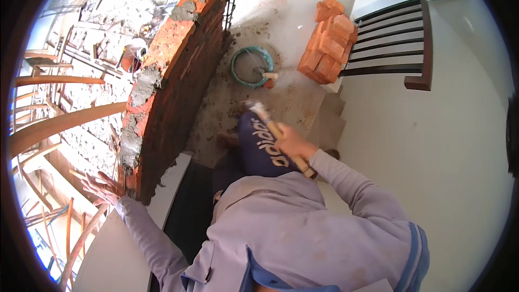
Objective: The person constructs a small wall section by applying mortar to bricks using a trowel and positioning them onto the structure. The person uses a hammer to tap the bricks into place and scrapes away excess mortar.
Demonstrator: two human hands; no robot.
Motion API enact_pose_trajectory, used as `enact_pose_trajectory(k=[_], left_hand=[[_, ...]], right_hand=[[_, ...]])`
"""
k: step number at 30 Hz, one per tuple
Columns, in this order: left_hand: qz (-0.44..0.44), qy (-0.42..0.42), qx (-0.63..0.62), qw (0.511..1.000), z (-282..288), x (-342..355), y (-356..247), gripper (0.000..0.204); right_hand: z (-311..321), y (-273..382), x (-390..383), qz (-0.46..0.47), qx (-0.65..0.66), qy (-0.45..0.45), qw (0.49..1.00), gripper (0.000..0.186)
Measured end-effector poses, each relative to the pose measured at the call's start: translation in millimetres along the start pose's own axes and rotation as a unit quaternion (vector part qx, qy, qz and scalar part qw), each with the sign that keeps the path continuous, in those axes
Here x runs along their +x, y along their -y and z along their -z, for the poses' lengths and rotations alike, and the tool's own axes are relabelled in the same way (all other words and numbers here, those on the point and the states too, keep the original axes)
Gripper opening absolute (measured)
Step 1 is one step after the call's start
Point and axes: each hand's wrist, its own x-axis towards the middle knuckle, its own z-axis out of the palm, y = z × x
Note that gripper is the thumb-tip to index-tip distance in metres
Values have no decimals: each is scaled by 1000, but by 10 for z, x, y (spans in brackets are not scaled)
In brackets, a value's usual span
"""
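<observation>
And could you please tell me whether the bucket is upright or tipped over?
Upright: the bucket stands on the floor with its round green rim facing up and grey material inside.

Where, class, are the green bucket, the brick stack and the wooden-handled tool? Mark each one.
Green bucket (pixel 233 69): head view, left side of the rim.
Brick stack (pixel 329 43): head view, a brick near the pile's middle.
Wooden-handled tool (pixel 272 128): head view, handle just above the right hand (pixel 292 142).

Left fingers (pixel 93 186) splayed, right fingers (pixel 281 139) curled
</observation>
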Motion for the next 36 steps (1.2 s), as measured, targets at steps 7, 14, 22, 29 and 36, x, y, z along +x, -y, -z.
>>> enact_pose_trajectory(k=[7, 14, 22, 29, 36], left_hand=[[-101, 57, -366, 923, 1086, -786, -1047, 34], [-10, 556, -278, 783, 114, -3542, -1718, 50], [-19, 742, -93, 664, -22, -4558, -2572, 91], [48, 793, 65, 604, -690, -4715, -3063, 101], [2, 757, 116, 643, -820, -4910, -3116, 88]], right_hand=[[653, -772, 503, -281, 73, 35, 956, 51], [750, -1965, 1703, -327, 174, 118, 921, 47], [921, -3850, 3641, -264, -166, 10, 950, 42], [1631, -3879, 5673, -51, -281, -23, 958, 54], [888, -3413, 7320, 110, -258, -36, 959, 56]])
